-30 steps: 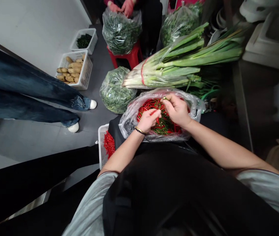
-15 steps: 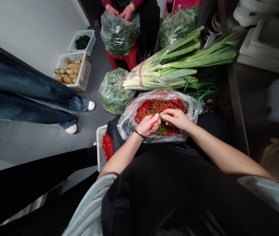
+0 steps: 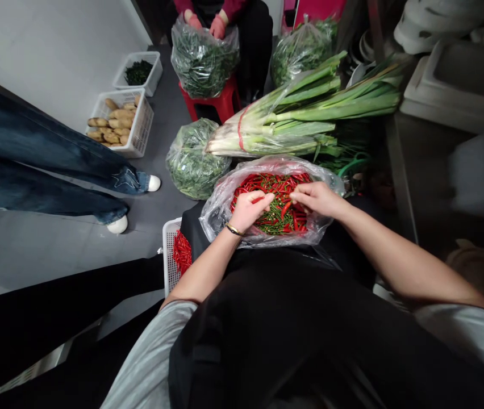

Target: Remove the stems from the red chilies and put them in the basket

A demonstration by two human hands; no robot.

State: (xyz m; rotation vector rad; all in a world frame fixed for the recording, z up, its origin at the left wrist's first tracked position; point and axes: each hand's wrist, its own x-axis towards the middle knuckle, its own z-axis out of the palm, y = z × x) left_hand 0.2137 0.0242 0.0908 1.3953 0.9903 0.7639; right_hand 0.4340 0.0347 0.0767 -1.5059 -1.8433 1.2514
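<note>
A clear plastic bag (image 3: 216,199), its mouth spread wide, lies across my lap full of red chili peppers (image 3: 276,183) with green stems. Over the left part of the bag, my left hand (image 3: 248,210) is closed, and a bit of red chili pepper (image 3: 258,199) shows between its fingers. My right hand (image 3: 315,199) is a short way to the right, thumb and fingers pinched together. A red chili pepper (image 3: 285,210) hangs at its fingertips. Left of my lap, a white basket (image 3: 167,250) contains red chili peppers (image 3: 182,251) that show no green.
Leeks (image 3: 284,128) tied with a red band lie beyond the bag, beside a bag of greens (image 3: 197,159). A co-worker's gloved hands (image 3: 218,26) rest on another bag of greens (image 3: 203,62) on a red stool (image 3: 225,102). A potato basket (image 3: 140,128) and a person's jeans (image 3: 54,165) are left.
My hands, close together before, have moved apart, the right one to the right. A chili pepper now hangs at the right fingertips. The whole view has shifted slightly.
</note>
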